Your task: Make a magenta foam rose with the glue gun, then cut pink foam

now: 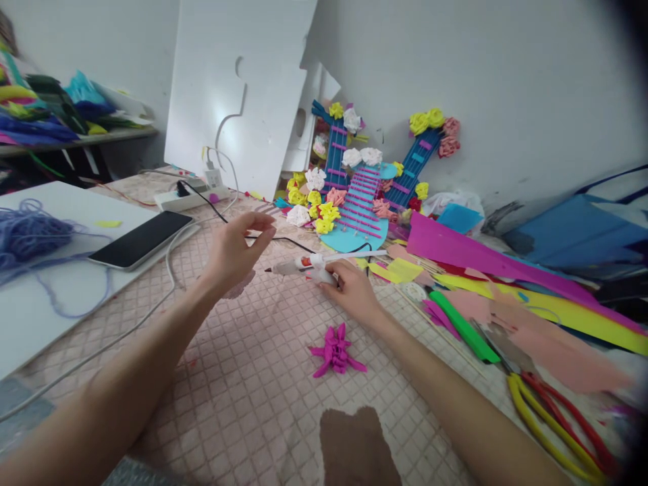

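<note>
My right hand [353,289] rests low on the quilted pink mat [243,378], fingers wrapped round the handle of a white hot-glue gun [306,264] whose nozzle points left. My left hand [233,251] hovers just left of the nozzle with fingers and thumb pressed together in a pinch. What it pinches is too small to make out. A small pale pink piece [239,286] lies under that hand. A magenta foam flower [335,351] lies on the mat in front of me, between my forearms.
Foam guitars with paper flowers [354,182] lean on the wall. Coloured foam sheets [506,270], a green strip [463,324] and yellow and red scissors [547,418] lie at right. At left, a white board [45,297] holds a phone [142,239] and purple yarn [30,233]; beyond is a power strip [190,196].
</note>
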Demonstrator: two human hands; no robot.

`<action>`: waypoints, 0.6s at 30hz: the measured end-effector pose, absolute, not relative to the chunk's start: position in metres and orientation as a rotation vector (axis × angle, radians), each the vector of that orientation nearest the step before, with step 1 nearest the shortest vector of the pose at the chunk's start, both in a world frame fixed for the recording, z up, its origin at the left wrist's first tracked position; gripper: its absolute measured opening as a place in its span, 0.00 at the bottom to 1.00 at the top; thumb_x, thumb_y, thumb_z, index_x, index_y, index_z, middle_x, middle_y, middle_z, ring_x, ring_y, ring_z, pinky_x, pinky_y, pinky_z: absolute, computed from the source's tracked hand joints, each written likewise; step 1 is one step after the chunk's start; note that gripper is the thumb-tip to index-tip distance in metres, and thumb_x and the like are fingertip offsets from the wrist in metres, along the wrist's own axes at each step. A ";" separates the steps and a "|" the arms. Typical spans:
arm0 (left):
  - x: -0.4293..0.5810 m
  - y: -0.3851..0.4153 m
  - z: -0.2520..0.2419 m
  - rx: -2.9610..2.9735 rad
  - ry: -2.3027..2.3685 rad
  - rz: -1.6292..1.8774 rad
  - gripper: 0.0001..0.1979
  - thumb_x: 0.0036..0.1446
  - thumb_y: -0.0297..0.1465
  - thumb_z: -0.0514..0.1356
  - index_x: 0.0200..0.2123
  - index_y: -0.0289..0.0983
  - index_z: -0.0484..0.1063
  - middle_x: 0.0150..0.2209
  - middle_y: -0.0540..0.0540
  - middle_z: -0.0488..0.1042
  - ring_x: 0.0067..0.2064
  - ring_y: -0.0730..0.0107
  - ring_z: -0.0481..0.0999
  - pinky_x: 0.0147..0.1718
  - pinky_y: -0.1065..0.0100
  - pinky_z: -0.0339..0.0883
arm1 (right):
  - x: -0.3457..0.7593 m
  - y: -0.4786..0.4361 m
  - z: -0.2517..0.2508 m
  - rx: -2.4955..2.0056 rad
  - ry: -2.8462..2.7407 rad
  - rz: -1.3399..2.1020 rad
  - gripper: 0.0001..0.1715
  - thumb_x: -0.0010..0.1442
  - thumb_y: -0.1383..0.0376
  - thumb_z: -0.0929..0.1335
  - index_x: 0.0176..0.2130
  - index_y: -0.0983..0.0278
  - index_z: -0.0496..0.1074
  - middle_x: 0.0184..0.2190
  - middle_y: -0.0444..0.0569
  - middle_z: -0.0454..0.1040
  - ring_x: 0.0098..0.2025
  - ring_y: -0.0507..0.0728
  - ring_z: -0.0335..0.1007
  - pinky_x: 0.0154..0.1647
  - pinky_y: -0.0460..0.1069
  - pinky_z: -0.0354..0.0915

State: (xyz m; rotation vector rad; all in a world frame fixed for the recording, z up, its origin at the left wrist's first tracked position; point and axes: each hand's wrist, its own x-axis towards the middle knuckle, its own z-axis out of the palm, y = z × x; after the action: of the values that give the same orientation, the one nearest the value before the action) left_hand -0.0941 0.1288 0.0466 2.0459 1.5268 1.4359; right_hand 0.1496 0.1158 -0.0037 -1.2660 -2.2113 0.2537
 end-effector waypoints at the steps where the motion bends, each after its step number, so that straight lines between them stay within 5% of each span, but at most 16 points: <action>1: -0.095 0.129 0.046 2.050 1.530 1.428 0.10 0.57 0.35 0.58 0.40 0.39 0.73 0.37 0.48 0.78 0.40 0.67 0.77 0.41 0.65 0.69 | 0.151 0.115 -0.004 -1.263 -2.208 0.255 0.15 0.57 0.60 0.68 0.44 0.63 0.72 0.40 0.52 0.75 0.39 0.59 0.69 0.39 0.52 0.63; 10: -0.105 0.137 0.033 2.269 1.363 0.922 0.08 0.55 0.35 0.58 0.34 0.41 0.76 0.35 0.47 0.79 0.37 0.65 0.77 0.34 0.65 0.69 | 0.155 0.110 -0.008 -1.336 -2.247 0.267 0.19 0.57 0.58 0.69 0.48 0.61 0.74 0.33 0.50 0.77 0.36 0.60 0.71 0.36 0.52 0.63; 18: -0.104 0.138 0.039 2.547 1.154 0.829 0.11 0.61 0.34 0.54 0.38 0.42 0.77 0.36 0.46 0.77 0.39 0.65 0.74 0.42 0.63 0.66 | 0.155 0.109 -0.008 -1.328 -2.263 0.249 0.19 0.58 0.59 0.68 0.48 0.62 0.73 0.34 0.50 0.76 0.35 0.60 0.71 0.36 0.52 0.64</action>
State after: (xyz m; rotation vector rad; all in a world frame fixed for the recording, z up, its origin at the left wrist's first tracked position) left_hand -0.1038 0.1375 0.0388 2.5474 1.1544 0.8289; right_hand 0.1546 0.1087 -0.0083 -1.3276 -2.2629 0.2490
